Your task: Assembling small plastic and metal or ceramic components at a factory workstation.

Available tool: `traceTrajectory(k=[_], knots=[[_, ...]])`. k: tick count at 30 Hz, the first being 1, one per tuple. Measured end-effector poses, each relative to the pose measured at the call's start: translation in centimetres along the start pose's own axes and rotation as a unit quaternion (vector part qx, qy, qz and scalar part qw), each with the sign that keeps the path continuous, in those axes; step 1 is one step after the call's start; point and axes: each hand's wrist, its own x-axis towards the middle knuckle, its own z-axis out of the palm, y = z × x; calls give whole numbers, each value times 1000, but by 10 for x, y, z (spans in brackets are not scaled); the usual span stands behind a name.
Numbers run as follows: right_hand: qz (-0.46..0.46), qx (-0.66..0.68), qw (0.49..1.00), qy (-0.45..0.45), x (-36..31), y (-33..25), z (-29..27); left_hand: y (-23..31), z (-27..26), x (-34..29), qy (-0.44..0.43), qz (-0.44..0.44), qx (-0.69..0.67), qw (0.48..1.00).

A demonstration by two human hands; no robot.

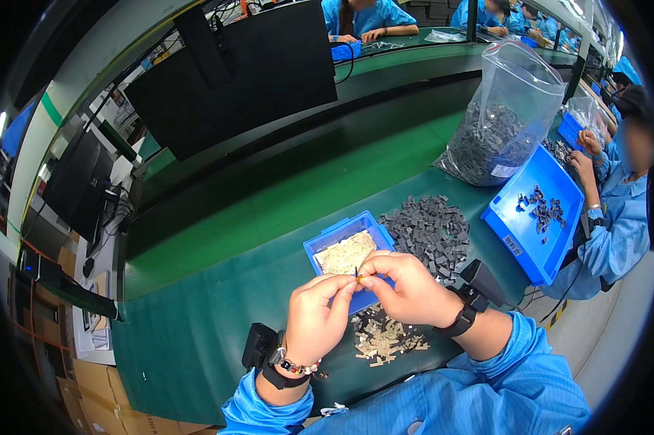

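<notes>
My left hand [318, 319] and my right hand [405, 288] meet at the fingertips over the near side of a small blue bin [311, 249]. Pinched between them is a tiny dark and yellowish piece [358, 278], too small to name and partly covered by the fingers. Cream-coloured small parts [347, 252] fill the bin. To its right lies a heap of dark grey rectangular plastic parts [432, 232]. Just below my right hand, beige and dark small pieces [386, 341] are scattered on the green mat.
A clear plastic bag [490, 138] full of dark parts stands at the back right. Nearer sits a blue tray [561, 180] holding several dark pieces. A co-worker [617, 210] works at the right. Beyond the green bench [218, 239] hangs a black monitor [262, 80].
</notes>
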Motion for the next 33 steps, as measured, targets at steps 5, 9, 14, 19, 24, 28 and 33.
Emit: traceTrajectory(k=[5, 9, 14, 19, 24, 28, 33], knots=[[8, 8, 1000, -8, -1, -2, -2, 0, 0, -1, -8, -14, -14, 1000], [2, -40, 999, 3, -4, -6, -7, -8, -1, 1, 33, 23, 69, 997], [7, -68, 996, 63, -10, 1, -18, -23, -1, 7, 89, 113, 201, 969], [-1, -84, 994, 71, -12, 5, -21, -28, 1, 8, 75, 133, 223, 963], [-88, -140, 981, 100, -14, 7, -11, -21, 3, 3, 77, 82, 170, 979], [-151, -222, 956, 122, -16, 0, -5, -2, 3, -2, -37, -72, -71, 994], [-194, -256, 943, 87, -16, -3, -5, -18, 8, -7, -3, -63, -139, 988]])
